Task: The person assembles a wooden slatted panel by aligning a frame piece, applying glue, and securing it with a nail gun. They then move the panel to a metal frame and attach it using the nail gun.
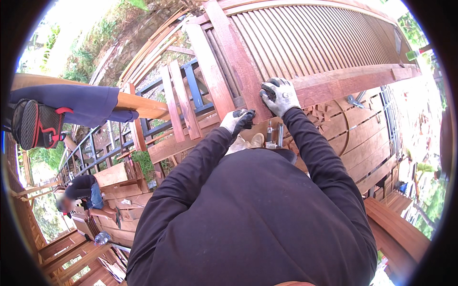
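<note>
My left hand [237, 121], in a grey and black work glove, is closed around a small dark object that I cannot make out, low against the reddish wooden frame. My right hand [280, 95], gloved the same way, presses on the end of a thick reddish wooden beam [353, 78] where it meets an upright post [234, 57]. A louvred wooden panel [315, 38] with many thin slats fills the frame above both hands. My black sleeves and torso hide most of what lies below.
Loose planks [179, 102] lean on a dark metal railing [114, 138] at left. Beneath the beam lies a plank deck [362, 138] carrying a metal tool [354, 100]. Another person [83, 193] crouches at lower left. A dark sleeve and a padded glove [40, 125] hang at far left.
</note>
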A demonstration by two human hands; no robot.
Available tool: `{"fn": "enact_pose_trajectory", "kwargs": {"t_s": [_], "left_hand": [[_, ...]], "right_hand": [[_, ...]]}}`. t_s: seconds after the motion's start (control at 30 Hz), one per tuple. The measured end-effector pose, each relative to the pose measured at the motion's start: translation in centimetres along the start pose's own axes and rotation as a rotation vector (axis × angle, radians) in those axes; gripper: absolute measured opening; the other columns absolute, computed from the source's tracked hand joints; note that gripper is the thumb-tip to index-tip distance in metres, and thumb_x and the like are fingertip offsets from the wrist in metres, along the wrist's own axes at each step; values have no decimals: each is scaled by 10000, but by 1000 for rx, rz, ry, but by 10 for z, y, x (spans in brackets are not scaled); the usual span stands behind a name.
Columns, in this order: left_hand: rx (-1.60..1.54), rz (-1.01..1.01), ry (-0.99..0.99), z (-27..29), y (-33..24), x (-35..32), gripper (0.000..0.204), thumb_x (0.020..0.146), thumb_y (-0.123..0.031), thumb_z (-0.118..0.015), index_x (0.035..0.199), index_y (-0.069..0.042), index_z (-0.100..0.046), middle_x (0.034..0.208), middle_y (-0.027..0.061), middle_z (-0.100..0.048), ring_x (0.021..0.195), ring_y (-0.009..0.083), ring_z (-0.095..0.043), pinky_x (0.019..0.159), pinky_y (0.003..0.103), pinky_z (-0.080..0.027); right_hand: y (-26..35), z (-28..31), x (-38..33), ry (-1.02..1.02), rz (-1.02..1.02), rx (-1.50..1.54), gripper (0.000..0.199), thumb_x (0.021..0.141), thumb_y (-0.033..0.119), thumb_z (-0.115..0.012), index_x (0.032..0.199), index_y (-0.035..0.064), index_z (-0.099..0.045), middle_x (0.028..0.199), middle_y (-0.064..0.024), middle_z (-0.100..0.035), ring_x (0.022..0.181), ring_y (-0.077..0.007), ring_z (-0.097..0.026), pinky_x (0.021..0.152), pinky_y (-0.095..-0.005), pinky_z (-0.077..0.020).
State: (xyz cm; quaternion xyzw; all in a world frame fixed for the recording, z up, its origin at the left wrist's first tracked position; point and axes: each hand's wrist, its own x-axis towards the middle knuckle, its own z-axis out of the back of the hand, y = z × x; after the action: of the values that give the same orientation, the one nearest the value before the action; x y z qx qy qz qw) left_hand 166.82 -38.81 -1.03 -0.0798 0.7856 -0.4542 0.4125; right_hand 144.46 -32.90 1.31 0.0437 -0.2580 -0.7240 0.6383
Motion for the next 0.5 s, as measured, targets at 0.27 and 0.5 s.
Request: {"fn": "enact_pose_trajectory", "kwargs": {"t_s": [0.27,0.5], "left_hand": [[-86,-79,-41,-10,-1,-5,283,957,-315,-698,975,-32,-688,862,25,-655,755,139,-632,716,290,-527],[0,-82,-40,-6,3,-3,261,964,-289,-692,963,-28,-691,839,30,-655,751,138,-633,716,288,-526]], "right_hand": [[3,4,0,-22,14,-5,278,876,331,-683,1050,118,-725,1120,-107,-643,1115,-320,-579,1004,-463,-436],[7,7,-1,19,-7,-17,292,876,337,-688,1067,118,-720,1148,-112,-636,1136,-322,-569,1009,-460,-437]]}}
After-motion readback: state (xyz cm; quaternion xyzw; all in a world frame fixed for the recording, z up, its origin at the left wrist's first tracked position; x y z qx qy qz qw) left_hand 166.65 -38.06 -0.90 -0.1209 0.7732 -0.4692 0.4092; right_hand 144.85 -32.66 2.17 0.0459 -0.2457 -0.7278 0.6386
